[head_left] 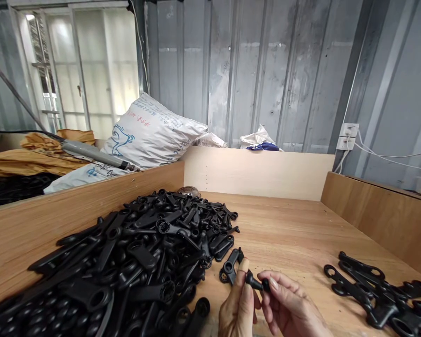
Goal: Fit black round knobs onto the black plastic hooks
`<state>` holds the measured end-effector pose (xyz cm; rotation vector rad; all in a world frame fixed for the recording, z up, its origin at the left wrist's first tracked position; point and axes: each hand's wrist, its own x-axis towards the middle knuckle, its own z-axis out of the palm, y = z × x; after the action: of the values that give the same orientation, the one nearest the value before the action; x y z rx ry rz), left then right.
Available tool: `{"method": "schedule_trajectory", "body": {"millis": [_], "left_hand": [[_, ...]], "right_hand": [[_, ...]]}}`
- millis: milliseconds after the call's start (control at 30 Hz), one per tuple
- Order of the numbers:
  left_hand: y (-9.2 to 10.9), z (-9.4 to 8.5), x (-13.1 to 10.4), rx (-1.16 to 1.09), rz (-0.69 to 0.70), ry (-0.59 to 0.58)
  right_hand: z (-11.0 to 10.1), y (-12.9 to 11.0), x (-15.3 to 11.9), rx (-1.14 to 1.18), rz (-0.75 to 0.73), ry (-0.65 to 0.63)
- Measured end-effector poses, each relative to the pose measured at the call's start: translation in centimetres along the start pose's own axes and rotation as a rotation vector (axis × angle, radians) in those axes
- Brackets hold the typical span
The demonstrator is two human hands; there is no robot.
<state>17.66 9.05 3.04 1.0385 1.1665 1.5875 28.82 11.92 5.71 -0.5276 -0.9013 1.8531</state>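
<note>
Corrugated grey metal walls point(252, 70) back a wooden bench point(294, 234) boxed in by low plywood sides. Far left, beyond the side board: yellow-brown cloth point(38, 154), a grey handled tool point(91, 154) and a printed white sack point(150, 135) leaning at the corner. On the bench, left half: large heap of black plastic levers point(133, 262), loosely piled, nearest ones blurred. Just right of the heap's edge, a single black lever point(229, 267) lies on the wood, partly behind the left thumb. Bottom centre: left hand point(236, 309), fingers curled, thumb up, pinching one end of a small black part point(256, 282). Right hand point(291, 309) just beside it, thumb and forefinger closed on the other end of the same part; the two hands nearly touch. Part held just above the bench. Far right: smaller group of black levers point(382, 290) lying flat. Wall socket point(347, 135) with white cables above the right board.
</note>
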Motion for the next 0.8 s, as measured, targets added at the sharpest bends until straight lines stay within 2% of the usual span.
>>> {"method": "schedule_trajectory", "body": {"millis": [200,367,467,633,800], "left_hand": [[-0.2,0.1,-0.1,0.160,0.053,0.053],[-0.8,0.3,0.0,0.247,0.235,0.110],[-1.9,0.4,0.3,0.328,0.357,0.140],[-3.6,0.6,0.5,0.433,0.646,0.243],[-2.9,0.3,0.6,0.614,0.893,0.279]], "right_hand": [[0.7,0.2,-0.1,0.036,0.000,0.014],[1.0,0.4,-0.3,0.075,0.016,0.047],[1.1,0.6,-0.4,0.090,0.012,0.048],[1.3,1.1,-0.5,0.133,0.012,0.040],[1.6,0.9,-0.9,0.147,0.037,0.070]]}}
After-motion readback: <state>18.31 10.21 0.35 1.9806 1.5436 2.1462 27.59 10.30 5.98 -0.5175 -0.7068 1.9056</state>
